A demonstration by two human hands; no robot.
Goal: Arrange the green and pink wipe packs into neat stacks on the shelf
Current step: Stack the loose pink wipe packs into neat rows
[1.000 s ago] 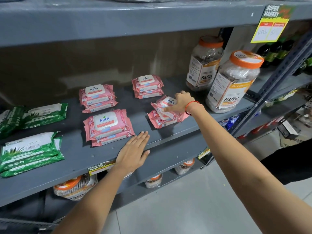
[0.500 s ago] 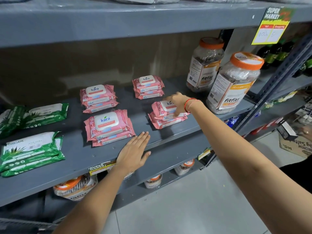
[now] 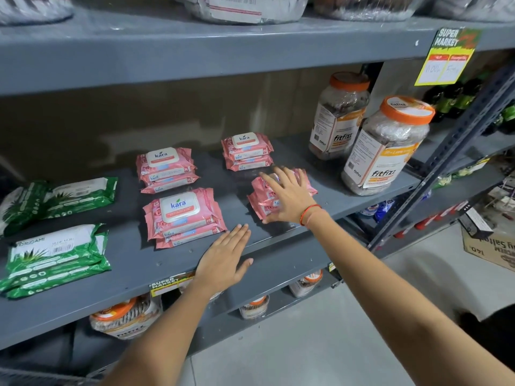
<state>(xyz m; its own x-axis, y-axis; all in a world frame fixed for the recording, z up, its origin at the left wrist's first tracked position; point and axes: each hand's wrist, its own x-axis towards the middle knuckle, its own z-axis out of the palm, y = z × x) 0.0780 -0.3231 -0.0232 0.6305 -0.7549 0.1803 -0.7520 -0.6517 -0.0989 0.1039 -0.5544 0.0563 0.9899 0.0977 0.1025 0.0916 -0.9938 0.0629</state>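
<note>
Several stacks of pink Kara wipe packs lie on the grey shelf: back left, front left, back right and front right. My right hand lies flat on the front right stack with fingers spread, covering its top. My left hand rests flat on the shelf's front edge, just right of the front left stack. Green wipe packs lie at the far left, one stack in front and one behind.
Two orange-lidded Fitfizz jars stand at the shelf's right end, close to my right hand. A yellow price tag hangs from the shelf above. More jars sit on the shelf below. A cardboard box is on the floor, right.
My right hand slid from the far edge of the front right pink stack to lie flat on top of it. The stack looks squarer. My left hand stayed put.
</note>
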